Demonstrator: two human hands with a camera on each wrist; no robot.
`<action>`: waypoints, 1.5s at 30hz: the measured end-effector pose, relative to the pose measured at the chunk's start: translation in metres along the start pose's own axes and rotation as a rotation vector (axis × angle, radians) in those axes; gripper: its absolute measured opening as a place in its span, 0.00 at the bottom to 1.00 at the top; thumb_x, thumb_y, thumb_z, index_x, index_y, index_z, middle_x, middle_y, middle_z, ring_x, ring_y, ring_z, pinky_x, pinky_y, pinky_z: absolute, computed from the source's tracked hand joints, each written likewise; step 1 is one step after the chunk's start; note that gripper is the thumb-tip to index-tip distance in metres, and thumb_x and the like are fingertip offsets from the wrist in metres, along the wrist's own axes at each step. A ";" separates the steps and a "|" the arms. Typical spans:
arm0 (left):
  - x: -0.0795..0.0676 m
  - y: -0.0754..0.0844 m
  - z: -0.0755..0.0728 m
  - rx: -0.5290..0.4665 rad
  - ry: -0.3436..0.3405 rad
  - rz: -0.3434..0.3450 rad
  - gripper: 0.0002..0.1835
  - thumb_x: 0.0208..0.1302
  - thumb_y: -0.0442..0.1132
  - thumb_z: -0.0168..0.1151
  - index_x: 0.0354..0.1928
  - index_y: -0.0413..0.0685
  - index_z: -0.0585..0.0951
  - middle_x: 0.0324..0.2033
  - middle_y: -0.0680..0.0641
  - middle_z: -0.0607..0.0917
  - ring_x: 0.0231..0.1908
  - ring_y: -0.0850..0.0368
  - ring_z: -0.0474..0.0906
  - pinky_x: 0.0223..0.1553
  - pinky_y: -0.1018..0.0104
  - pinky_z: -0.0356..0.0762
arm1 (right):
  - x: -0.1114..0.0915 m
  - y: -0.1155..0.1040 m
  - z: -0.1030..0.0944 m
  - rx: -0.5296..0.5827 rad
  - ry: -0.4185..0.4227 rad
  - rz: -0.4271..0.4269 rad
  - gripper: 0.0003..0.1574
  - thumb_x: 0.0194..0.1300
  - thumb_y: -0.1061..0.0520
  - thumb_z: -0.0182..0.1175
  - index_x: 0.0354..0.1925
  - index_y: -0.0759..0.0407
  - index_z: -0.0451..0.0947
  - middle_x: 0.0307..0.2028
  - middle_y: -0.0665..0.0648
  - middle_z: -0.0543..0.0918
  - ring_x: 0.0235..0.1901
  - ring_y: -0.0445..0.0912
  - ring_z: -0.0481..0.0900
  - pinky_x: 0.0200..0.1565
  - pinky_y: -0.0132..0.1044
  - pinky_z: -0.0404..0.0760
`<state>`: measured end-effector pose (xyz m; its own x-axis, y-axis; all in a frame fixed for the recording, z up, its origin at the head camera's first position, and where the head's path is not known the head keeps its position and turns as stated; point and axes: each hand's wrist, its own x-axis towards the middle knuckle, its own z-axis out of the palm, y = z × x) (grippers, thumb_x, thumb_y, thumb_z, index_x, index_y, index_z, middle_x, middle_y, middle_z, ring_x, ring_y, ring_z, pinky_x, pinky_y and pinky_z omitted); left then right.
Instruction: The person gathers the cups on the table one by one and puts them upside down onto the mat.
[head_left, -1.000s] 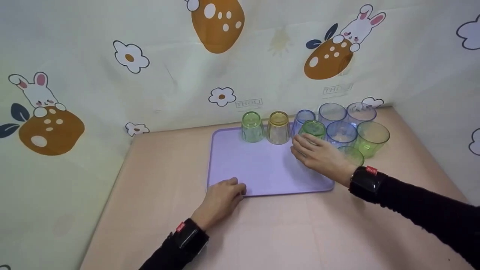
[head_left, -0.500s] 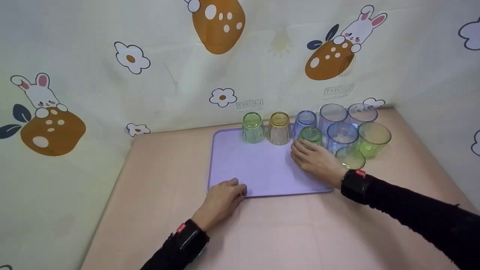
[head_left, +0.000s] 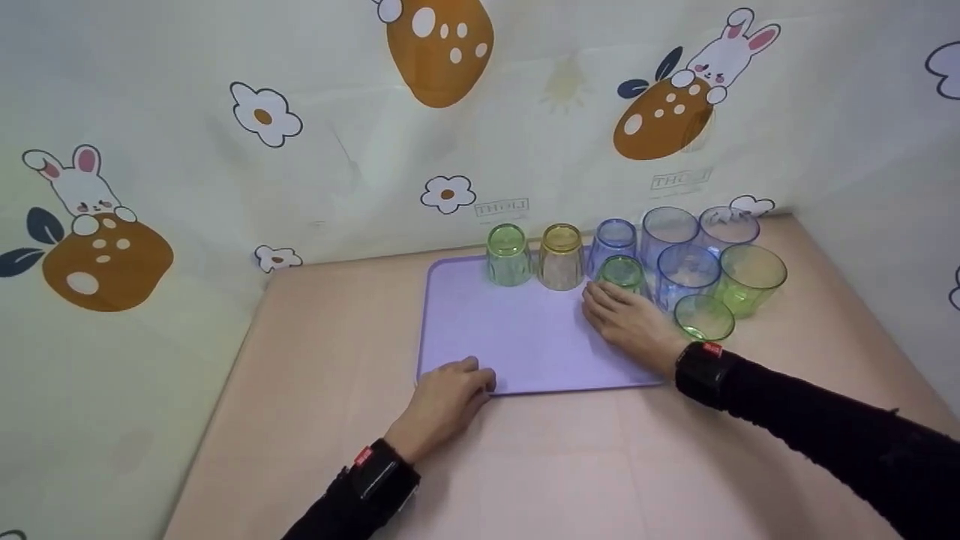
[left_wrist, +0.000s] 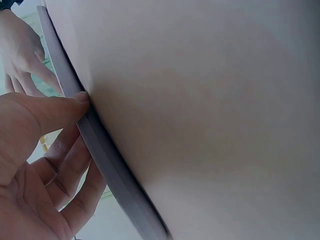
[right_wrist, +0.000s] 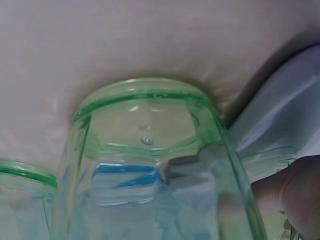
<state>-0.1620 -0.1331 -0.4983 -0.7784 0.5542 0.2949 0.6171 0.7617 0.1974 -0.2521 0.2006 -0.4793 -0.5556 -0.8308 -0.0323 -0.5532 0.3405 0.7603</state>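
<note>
In the head view, my right hand (head_left: 630, 319) grips an upside-down green drinking glass (head_left: 621, 270) low at the right side of the purple tray (head_left: 495, 341); the hand hides the glass's lower part. Upside down along the tray's back edge stand another green glass (head_left: 509, 255), a yellow glass (head_left: 561, 259) and a blue glass (head_left: 615, 238). At the tray's front left, my left hand (head_left: 442, 397) pinches the rim. The left wrist view shows the thumb (left_wrist: 65, 107) against the rim's outer side, with the other fingers over the tray.
Upright at the tray's right are several glasses: a small green one (head_left: 703, 319), a larger green one (head_left: 752, 277) and blue ones (head_left: 686, 270). The small green one fills the right wrist view. A printed cloth wall (head_left: 360, 165) borders the table (head_left: 330, 337) behind.
My right hand has brought the green glass down and slightly nearer, below the blue upside-down glass. The left hand keeps its place on the tray rim.
</note>
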 end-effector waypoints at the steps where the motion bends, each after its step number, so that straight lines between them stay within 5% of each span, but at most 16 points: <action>1: 0.000 0.000 0.000 -0.001 0.000 0.000 0.04 0.61 0.38 0.73 0.34 0.53 0.85 0.27 0.56 0.76 0.27 0.55 0.79 0.27 0.61 0.76 | 0.000 0.000 0.000 -0.003 0.000 -0.001 0.33 0.68 0.65 0.56 0.71 0.62 0.69 0.70 0.62 0.69 0.71 0.56 0.62 0.73 0.51 0.40; 18: 0.000 0.000 0.000 0.012 0.000 0.001 0.05 0.60 0.37 0.73 0.34 0.53 0.84 0.27 0.56 0.76 0.27 0.55 0.79 0.27 0.60 0.77 | -0.007 -0.009 -0.005 0.094 0.035 -0.038 0.33 0.63 0.67 0.61 0.67 0.64 0.74 0.70 0.62 0.69 0.71 0.58 0.61 0.72 0.55 0.44; 26: 0.000 0.000 -0.001 0.012 0.005 0.006 0.05 0.60 0.37 0.73 0.34 0.53 0.84 0.27 0.56 0.76 0.28 0.54 0.79 0.27 0.60 0.77 | -0.010 -0.004 -0.026 0.358 0.275 -0.021 0.33 0.63 0.73 0.49 0.66 0.72 0.71 0.66 0.68 0.72 0.67 0.61 0.67 0.70 0.54 0.54; 34: 0.001 0.001 0.000 0.013 0.001 0.001 0.05 0.61 0.36 0.73 0.34 0.53 0.84 0.27 0.55 0.76 0.28 0.54 0.79 0.27 0.61 0.77 | -0.012 0.036 -0.049 0.764 0.546 0.188 0.25 0.63 0.69 0.58 0.59 0.71 0.76 0.55 0.66 0.78 0.58 0.61 0.74 0.61 0.54 0.71; 45: 0.000 0.001 0.001 0.016 0.028 0.015 0.06 0.59 0.36 0.73 0.33 0.53 0.83 0.26 0.56 0.76 0.26 0.55 0.78 0.23 0.62 0.74 | -0.053 0.094 -0.044 0.894 0.658 0.564 0.35 0.55 0.71 0.67 0.62 0.71 0.72 0.58 0.70 0.74 0.57 0.66 0.70 0.57 0.60 0.69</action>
<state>-0.1612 -0.1321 -0.4987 -0.7654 0.5561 0.3240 0.6266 0.7587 0.1780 -0.2471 0.2577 -0.3777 -0.5791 -0.4462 0.6823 -0.7104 0.6868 -0.1538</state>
